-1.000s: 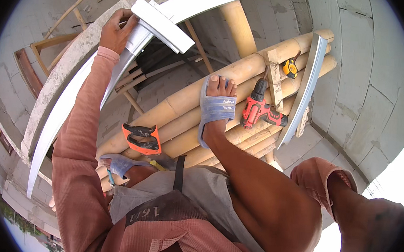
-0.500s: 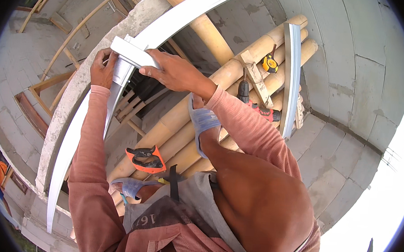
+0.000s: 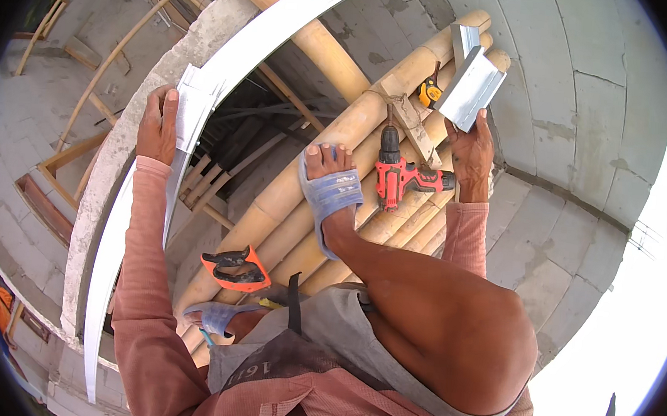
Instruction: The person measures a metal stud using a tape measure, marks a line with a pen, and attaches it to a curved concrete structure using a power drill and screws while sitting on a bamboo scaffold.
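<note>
My left hand (image 3: 159, 124) grips the edge of a long, curved-looking silvery metal channel (image 3: 240, 47) at an overlapping joint, its fingers pointing up along the metal. Out to the right, my right hand (image 3: 473, 152) has thumb and fingers round the lower end of a folded metal profile (image 3: 473, 88), held over the bamboo poles. Behind that profile shows another bit of metal (image 3: 465, 41); whether the two are one piece I cannot tell. A red and black cordless drill (image 3: 401, 178) lies beside my right hand. The yellow tape measure (image 3: 430, 91) sits left of the held profile.
Bamboo poles (image 3: 295, 205) lie side by side under my sandalled feet. An orange-handled saw (image 3: 236, 269) rests near my lower foot. A rough concrete edge (image 3: 89, 214) runs beside the channel, and a grey block wall (image 3: 547, 84) rises at the right. A wooden batten (image 3: 411, 121) crosses the bamboo.
My right hand has left the channel's joint and moved right, where it has taken hold of a metal profile. My left hand stays at the joint. The drill shows more fully.
</note>
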### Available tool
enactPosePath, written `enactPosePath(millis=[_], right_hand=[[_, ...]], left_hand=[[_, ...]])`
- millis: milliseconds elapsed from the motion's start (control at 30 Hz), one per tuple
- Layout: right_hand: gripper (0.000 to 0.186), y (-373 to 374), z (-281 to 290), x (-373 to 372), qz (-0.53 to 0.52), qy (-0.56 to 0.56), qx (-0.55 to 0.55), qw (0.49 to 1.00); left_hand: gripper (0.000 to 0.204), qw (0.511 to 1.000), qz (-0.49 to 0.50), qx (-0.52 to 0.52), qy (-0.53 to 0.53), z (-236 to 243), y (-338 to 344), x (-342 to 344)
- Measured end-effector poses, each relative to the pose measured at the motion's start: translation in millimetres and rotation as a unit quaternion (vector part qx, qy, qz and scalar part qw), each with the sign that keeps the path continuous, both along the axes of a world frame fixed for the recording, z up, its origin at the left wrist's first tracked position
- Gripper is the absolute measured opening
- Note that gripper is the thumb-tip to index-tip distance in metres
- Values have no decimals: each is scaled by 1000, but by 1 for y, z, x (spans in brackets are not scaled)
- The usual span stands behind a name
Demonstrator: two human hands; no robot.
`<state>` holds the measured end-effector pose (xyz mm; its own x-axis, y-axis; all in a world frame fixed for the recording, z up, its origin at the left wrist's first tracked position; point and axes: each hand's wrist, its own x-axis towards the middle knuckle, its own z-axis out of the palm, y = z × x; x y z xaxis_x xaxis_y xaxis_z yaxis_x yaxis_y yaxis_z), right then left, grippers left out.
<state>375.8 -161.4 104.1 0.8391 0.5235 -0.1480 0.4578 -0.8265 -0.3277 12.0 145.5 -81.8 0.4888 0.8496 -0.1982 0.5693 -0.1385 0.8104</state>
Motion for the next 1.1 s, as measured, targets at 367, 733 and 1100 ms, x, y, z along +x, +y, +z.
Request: enactPosePath(millis=[367,733,1100], right_hand=[[34,23,-131,-175,295,-105,-141,939],[25,18,-144,-187,261,-128,-147,945],[25,31,-123,-185,258,-52,-170,950]], left_hand=[[74,998,-37,-12,48,19,1,7],[43,750,-41,-365,-549,175,-89,7],[30,414,-212,-577,-671,250,-159,38]])
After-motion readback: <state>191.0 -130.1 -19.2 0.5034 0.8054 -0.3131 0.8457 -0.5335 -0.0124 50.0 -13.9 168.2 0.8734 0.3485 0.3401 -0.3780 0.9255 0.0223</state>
